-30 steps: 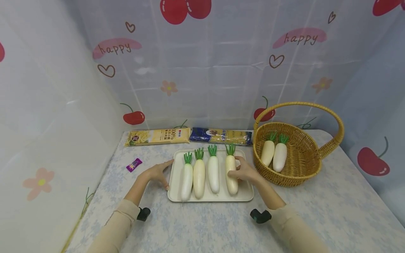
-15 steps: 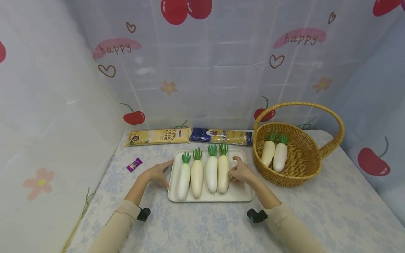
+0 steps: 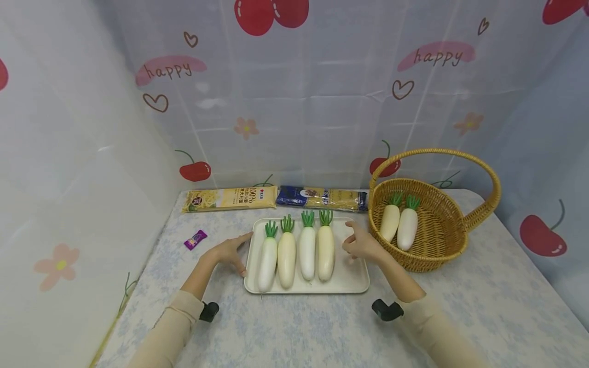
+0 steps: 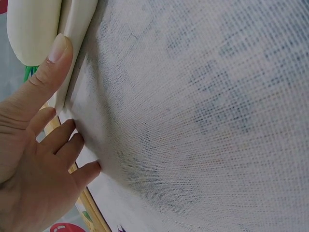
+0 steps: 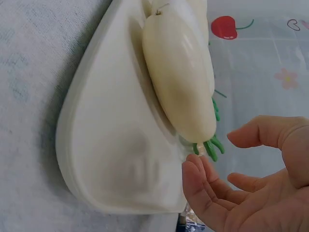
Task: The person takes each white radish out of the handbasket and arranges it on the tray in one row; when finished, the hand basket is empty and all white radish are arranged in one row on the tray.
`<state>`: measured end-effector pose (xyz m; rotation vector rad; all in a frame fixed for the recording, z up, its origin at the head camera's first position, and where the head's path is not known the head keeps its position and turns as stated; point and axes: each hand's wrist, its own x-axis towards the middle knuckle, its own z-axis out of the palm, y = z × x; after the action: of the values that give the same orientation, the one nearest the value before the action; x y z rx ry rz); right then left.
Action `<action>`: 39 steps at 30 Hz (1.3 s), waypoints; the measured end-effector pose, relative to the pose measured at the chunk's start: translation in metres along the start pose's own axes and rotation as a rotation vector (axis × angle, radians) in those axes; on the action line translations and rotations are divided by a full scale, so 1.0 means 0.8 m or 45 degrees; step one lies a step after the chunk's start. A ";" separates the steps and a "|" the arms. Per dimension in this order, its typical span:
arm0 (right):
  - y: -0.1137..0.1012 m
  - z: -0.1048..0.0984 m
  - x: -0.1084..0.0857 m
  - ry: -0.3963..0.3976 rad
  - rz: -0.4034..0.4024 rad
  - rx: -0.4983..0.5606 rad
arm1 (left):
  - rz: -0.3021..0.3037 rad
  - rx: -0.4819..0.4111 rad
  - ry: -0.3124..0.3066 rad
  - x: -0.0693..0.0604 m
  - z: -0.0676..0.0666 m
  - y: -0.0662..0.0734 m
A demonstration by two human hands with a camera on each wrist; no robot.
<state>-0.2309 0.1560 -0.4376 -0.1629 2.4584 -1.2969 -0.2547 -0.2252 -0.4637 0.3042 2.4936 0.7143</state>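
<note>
Several white radishes with green tops lie side by side on a white tray (image 3: 352, 281); the rightmost is a cream radish (image 3: 326, 254). My left hand (image 3: 230, 252) touches the tray's left edge, its thumb on the rim in the left wrist view, fingers on the cloth. Over the tray's right end hovers my right hand (image 3: 363, 245), apart from the cream radish, with nothing in its fingers. The right wrist view has its thumb and fingers spread beside the green leaves (image 5: 212, 147). Two more radishes (image 3: 407, 228) lie in a wicker basket (image 3: 442, 220).
Behind the tray lie a yellow noodle packet (image 3: 230, 198) and a blue pasta packet (image 3: 322, 198). A small purple wrapped sweet (image 3: 195, 239) is left of the tray. The basket with its tall handle (image 3: 432, 151) stands at the right, close to my right hand.
The rightmost radish has shifted left, next to its neighbour, and my right hand has let go of it and moved right. The left radishes slid slightly left. My left hand stayed put.
</note>
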 end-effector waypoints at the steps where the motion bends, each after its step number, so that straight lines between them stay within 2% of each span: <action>1: 0.000 -0.005 -0.001 0.004 -0.006 -0.011 | 0.002 0.000 0.000 0.000 0.000 0.000; 10: -0.005 -0.070 -0.016 0.105 -0.140 -0.038 | -0.007 -0.006 0.001 0.000 0.001 0.001; 16: -0.007 -0.114 -0.028 0.131 -0.131 -0.051 | -0.015 -0.011 -0.001 -0.001 0.001 0.003; 22: 0.004 -0.149 -0.029 0.138 -0.080 -0.061 | -0.031 -0.004 -0.006 -0.001 0.000 0.005; 29: 0.024 -0.169 -0.013 0.091 0.004 -0.075 | -0.037 0.012 -0.003 -0.001 0.000 0.003; 35: 0.042 -0.181 -0.001 0.110 0.139 -0.230 | -0.040 0.003 -0.010 -0.003 0.000 0.005; 39: 0.054 -0.187 0.006 0.040 0.217 -0.278 | -0.034 0.003 -0.008 -0.003 0.000 0.006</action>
<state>-0.2868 0.2958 -0.3968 0.0125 2.5734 -0.9674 -0.2527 -0.2223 -0.4603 0.2728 2.4883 0.6981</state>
